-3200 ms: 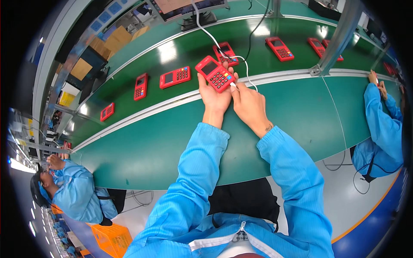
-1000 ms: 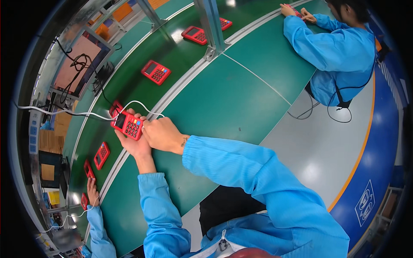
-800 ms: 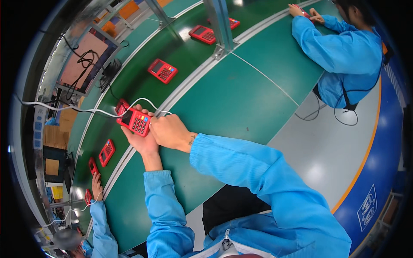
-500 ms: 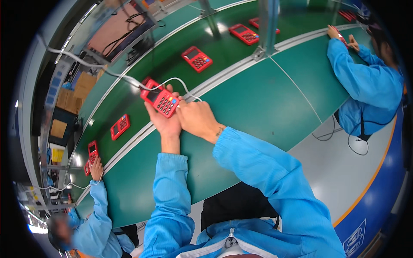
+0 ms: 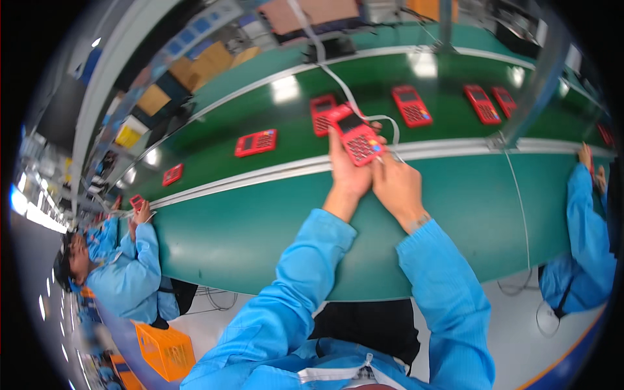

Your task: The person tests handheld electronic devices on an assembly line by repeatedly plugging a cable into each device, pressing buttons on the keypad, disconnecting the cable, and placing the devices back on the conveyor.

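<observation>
A red card payment terminal with a dark screen and a keypad lies tilted in my left hand, whose fingers wrap round it from behind. At the terminal's lower right corner my right hand is closed in a pinch. The white cable hangs from above, passes by the top of the terminal and loops down on the right to my right fingers. Its end is mostly hidden there, with a small pale tip showing at the fingertips.
More red terminals lie along the dark green belt, behind a metal rail. A metal post rises at the right. Co-workers in blue sit left and right. An orange crate stands on the floor.
The view has turned leftward, so the belt now runs more level across it. My left hand still holds the terminal, and my right hand stays at its lower corner.
</observation>
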Demonstrator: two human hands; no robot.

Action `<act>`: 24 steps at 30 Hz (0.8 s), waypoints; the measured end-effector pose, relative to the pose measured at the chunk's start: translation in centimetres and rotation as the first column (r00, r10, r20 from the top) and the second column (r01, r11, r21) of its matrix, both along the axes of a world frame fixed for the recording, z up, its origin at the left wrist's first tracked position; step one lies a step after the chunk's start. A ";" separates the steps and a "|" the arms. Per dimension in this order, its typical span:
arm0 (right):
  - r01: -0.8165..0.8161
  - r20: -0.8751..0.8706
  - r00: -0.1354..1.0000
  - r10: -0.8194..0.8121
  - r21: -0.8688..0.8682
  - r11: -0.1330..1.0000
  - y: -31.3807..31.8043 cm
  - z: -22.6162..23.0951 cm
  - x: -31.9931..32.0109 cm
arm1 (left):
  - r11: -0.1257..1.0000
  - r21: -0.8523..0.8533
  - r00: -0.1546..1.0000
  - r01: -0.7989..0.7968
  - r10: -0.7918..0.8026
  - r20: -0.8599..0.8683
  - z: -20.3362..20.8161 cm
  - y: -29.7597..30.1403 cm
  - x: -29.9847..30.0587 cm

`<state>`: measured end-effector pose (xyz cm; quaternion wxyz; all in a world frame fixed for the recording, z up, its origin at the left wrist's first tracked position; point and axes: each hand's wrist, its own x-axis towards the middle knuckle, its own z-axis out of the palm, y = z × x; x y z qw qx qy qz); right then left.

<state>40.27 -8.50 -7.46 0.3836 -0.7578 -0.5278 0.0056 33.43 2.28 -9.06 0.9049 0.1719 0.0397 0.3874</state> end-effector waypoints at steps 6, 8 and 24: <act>-0.011 0.020 1.000 0.011 -0.014 1.000 -0.2 0.3 1.0 | 1.000 -0.025 1.000 0.013 -0.013 0.009 1.2 -0.7 0.8; -0.030 -0.022 0.999 0.029 -0.027 0.999 0.1 0.7 1.3 | 0.999 -0.053 1.000 -0.004 0.004 0.005 1.5 -0.9 0.8; -0.028 0.047 0.998 0.029 -0.013 1.000 0.0 -0.2 1.6 | 0.995 -0.097 0.999 0.012 -0.007 0.046 0.6 -1.0 1.2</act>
